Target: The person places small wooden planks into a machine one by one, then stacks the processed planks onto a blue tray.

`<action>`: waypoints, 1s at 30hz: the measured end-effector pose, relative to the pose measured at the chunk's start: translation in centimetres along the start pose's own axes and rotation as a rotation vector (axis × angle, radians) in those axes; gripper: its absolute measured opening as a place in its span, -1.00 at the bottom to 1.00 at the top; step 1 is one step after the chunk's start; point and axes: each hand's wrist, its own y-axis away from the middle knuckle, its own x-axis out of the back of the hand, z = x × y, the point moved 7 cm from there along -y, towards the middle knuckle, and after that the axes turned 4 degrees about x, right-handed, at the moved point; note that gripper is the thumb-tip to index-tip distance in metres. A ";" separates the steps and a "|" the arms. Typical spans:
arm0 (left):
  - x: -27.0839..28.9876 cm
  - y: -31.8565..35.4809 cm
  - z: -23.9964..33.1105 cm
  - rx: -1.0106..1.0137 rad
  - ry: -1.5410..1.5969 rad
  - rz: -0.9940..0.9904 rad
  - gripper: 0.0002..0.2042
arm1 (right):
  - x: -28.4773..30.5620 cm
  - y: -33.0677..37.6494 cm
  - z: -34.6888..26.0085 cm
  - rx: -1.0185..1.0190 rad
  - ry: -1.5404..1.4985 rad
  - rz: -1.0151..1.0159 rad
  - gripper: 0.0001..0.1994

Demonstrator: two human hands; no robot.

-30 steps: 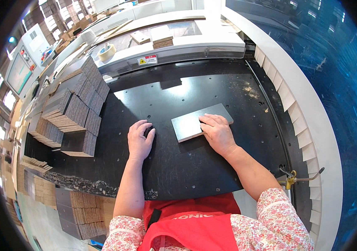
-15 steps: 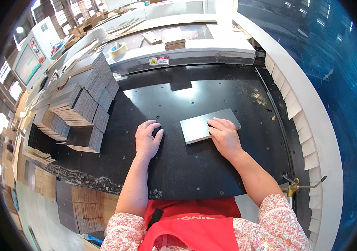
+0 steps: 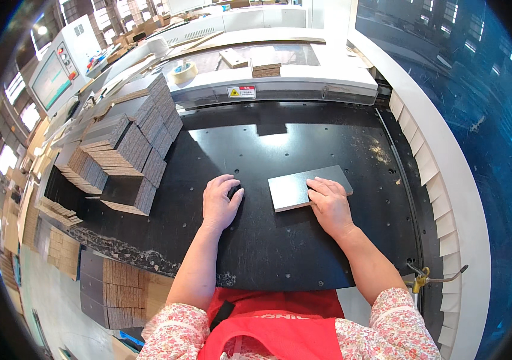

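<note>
A small rectangular board (image 3: 295,187) with a glossy grey face and a pale chipboard edge lies at a slant on the black work table (image 3: 268,252). My right hand (image 3: 331,207) grips it from the near right side, fingers over its top face and thumb side at its near edge. To the left of the board, apart from it, my left hand (image 3: 220,203) rests on the table. Its fingers are bent, the thumb stands away from them, and I see nothing held in the dark gap between.
Stacked chipboard pieces (image 3: 127,147) fill the table's left side. Beyond the far edge, a tape roll (image 3: 184,72) and small boards (image 3: 265,67) lie on a machine ledge. A brass-coloured air nozzle (image 3: 422,280) is at right, beside a white pleated cover (image 3: 430,180). More boards (image 3: 125,294) sit below left.
The whole view has shifted slightly, so everything appears a little further right and lower. My right hand keeps its hold on the board, and my left hand stays much the same.
</note>
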 end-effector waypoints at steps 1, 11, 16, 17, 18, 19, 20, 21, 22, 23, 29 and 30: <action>0.0 0.0 0.0 -0.002 -0.001 -0.001 -0.76 | 0.0 0.0 0.0 0.001 0.000 0.000 -0.88; 0.1 0.0 0.2 -0.028 -0.008 0.025 -0.76 | 0.0 0.1 0.0 0.006 0.011 0.010 -0.88; 0.0 0.0 0.1 -0.023 -0.006 0.019 -0.77 | 0.2 0.0 -0.1 0.002 0.004 0.007 -0.87; 0.0 0.1 0.2 -0.021 -0.011 0.018 -0.77 | 0.2 0.1 -0.1 0.000 0.000 0.005 -0.87; 0.1 0.1 0.3 -0.018 -0.011 0.016 -0.77 | 0.2 0.1 -0.1 0.002 -0.001 0.003 -0.86; 0.1 0.0 0.3 -0.015 -0.011 0.014 -0.77 | 0.2 0.0 0.0 0.004 -0.001 -0.001 -0.86; 0.1 0.0 0.3 -0.011 -0.011 0.011 -0.77 | 0.2 0.0 0.0 0.006 -0.001 -0.004 -0.86; 0.1 0.0 0.3 -0.013 -0.009 0.010 -0.76 | 0.1 0.1 0.0 0.005 -0.001 -0.004 -0.86; 0.1 0.0 0.2 -0.013 -0.010 0.010 -0.76 | -0.1 0.1 0.1 0.006 -0.002 -0.004 -0.86; 0.1 0.0 0.1 -0.014 -0.010 0.010 -0.76 | -0.1 0.2 0.1 0.007 -0.004 -0.003 -0.86; 0.0 0.0 0.1 -0.004 -0.025 0.000 -0.76 | 0.0 0.1 0.0 0.011 0.011 -0.004 -0.87; 0.0 0.0 0.0 -0.003 -0.023 0.002 -0.76 | 0.1 0.1 0.0 0.014 0.006 0.000 -0.87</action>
